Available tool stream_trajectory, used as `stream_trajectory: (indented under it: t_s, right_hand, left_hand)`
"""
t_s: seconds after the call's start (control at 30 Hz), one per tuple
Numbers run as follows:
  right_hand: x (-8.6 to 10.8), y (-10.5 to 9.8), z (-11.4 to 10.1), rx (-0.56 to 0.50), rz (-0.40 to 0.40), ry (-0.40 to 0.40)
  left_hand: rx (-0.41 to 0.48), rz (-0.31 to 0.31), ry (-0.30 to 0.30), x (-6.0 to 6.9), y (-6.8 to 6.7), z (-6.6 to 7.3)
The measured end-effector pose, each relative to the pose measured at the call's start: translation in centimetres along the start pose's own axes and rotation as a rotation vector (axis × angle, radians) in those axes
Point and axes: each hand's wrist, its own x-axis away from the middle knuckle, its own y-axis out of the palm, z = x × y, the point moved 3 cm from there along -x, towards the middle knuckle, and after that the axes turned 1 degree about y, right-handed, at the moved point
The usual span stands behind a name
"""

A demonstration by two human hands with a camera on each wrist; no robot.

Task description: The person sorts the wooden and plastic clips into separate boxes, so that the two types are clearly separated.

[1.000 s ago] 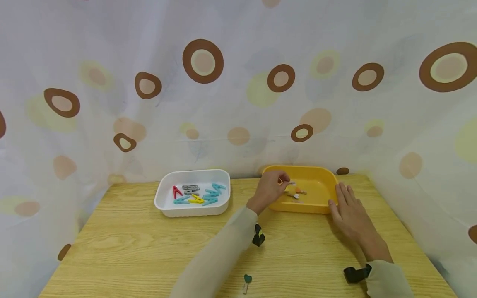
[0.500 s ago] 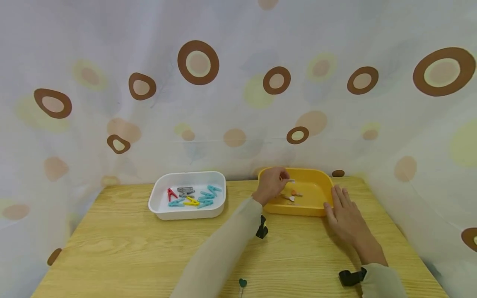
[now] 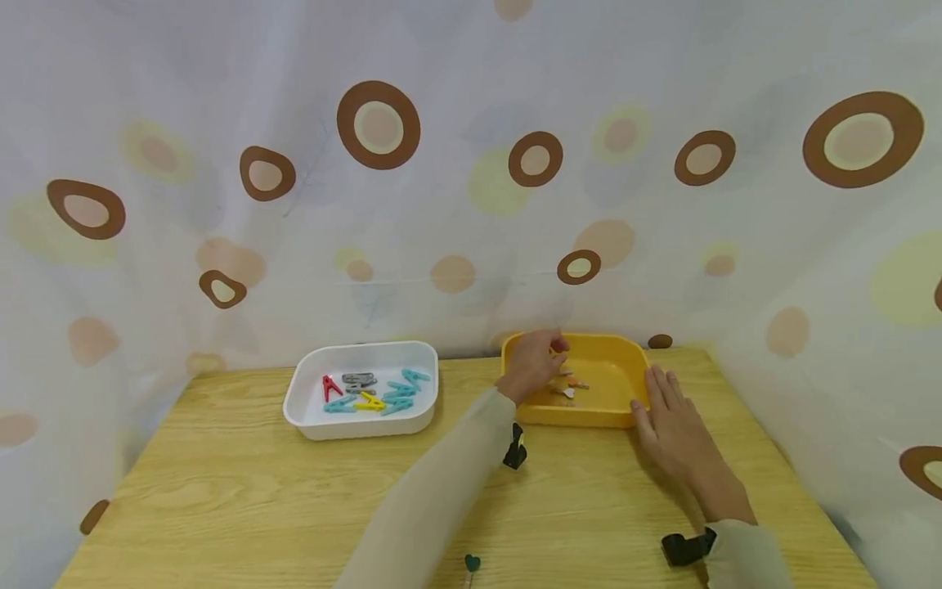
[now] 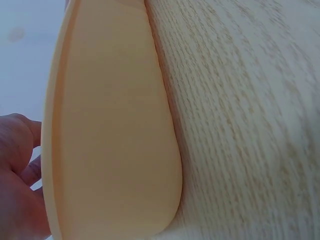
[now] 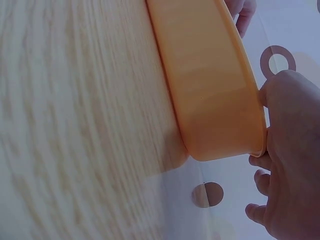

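Observation:
My left hand (image 3: pixel 533 364) is over the left part of a yellow tray (image 3: pixel 611 415), its thumb and forefinger slightly apart just above several small clips. Among these clips lie one with a white heart (image 3: pixel 568 393) and one with an orange top (image 3: pixel 572 382). A pale small clip (image 3: pixel 566 373) sits just below the fingertips. My right hand (image 3: pixel 677 438) rests against the tray's right side, fingers straight along the outside and thumb at the front rim. In the right wrist view, the thumb and fingers touch the tray wall (image 5: pixel 215 115). The left wrist view hides the left fingertips behind the tray wall (image 4: pixel 110 125).
A white tray (image 3: pixel 361 429) stands to the left, holding red, yellow and blue clothespins (image 3: pixel 399 391) and grey metal clips (image 3: pixel 358 379). A small clip with a green heart (image 3: pixel 472 563) lies on the wooden table (image 3: pixel 243 491) near the front edge. A patterned curtain hangs behind.
My left hand has let go of the small pale clip, which now lies in the yellow tray. The right hand keeps its place on the tray. The head view has shifted slightly.

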Motion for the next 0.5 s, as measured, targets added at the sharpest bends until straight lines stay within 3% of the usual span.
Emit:
stream_trajectory:
  t_s: [0.17,0.5]
  right_hand:
    - [0.0,-0.1,-0.5,0.005,0.0,-0.016]
    - [0.0,0.1,0.2,-0.004,-0.011,-0.031]
  left_hand:
    - [0.003,0.005,0.014,0.9,-0.9,-0.3]
    - [0.066,-0.007,0.109,3.2,-3.3,0.3]
